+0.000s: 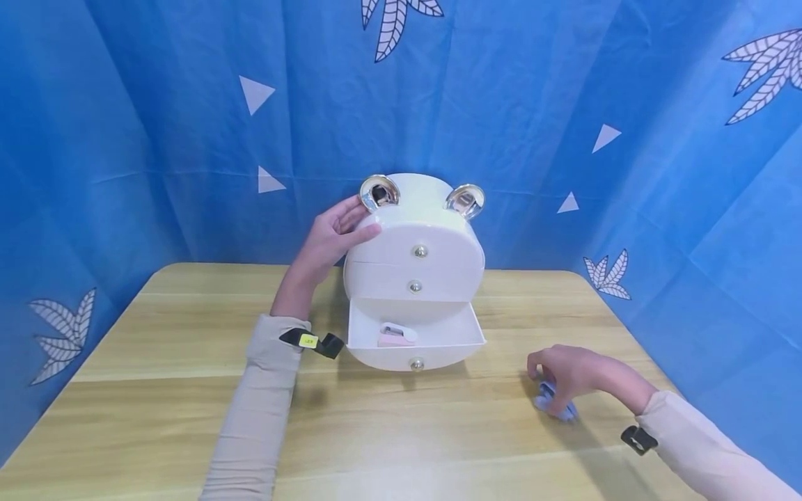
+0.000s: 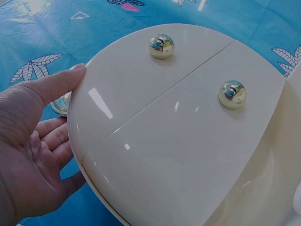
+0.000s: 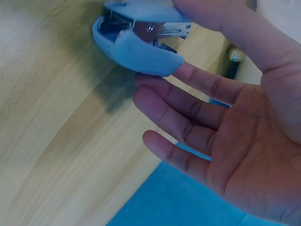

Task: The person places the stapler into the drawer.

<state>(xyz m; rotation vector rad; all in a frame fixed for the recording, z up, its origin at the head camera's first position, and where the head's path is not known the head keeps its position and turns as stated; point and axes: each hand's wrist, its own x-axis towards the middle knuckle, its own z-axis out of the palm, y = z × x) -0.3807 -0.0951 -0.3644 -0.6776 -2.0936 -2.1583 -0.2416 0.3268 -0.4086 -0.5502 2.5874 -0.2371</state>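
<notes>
A white round storage box [image 1: 413,271] with gold ears and round gold knobs stands upright on the table, its bottom drawer [image 1: 473,337] pulled out. My left hand [image 1: 328,233] grips the box's upper left side, thumb on the front rim [image 2: 77,77] and fingers behind. Inside the drawer lies a small pink and white item [image 1: 397,335]. To the right, my right hand [image 1: 570,376] pinches a small blue stapler [image 3: 141,54] between thumb and fingers, close over the table. Its metal mechanism shows between two blue plastic shells in the right wrist view; the other fingers are loosely bent.
The light wooden table [image 1: 156,403] has rounded back corners. A blue curtain [image 1: 526,90] printed with white leaves and triangles hangs behind and beside it. Black straps [image 1: 639,440] sit on both wrists over pale sleeves.
</notes>
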